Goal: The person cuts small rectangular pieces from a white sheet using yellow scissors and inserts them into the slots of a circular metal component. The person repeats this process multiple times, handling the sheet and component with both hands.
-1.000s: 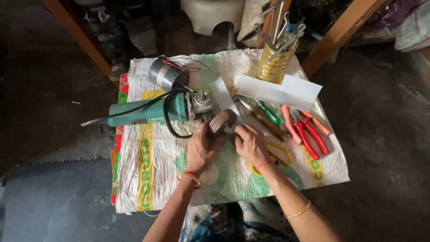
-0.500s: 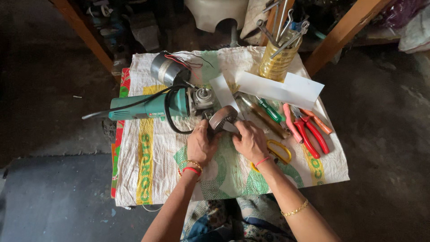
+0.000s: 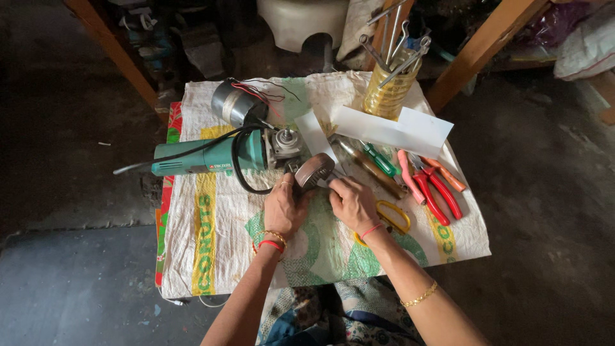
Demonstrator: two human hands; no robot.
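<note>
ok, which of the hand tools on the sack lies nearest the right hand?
The yellow-handled scissors, right beside the right hand; the green screwdriver and red pliers lie farther off.

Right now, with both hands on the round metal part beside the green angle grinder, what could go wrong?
1. The left hand and right hand hold the round metal part above the woven sack cloth; if it slips, it may drop and roll off.
2. The black cord loops close to the left hand and could snag on it.
3. The red pliers and green screwdriver lie close beside the right hand; an elbow move might knock them.
</note>
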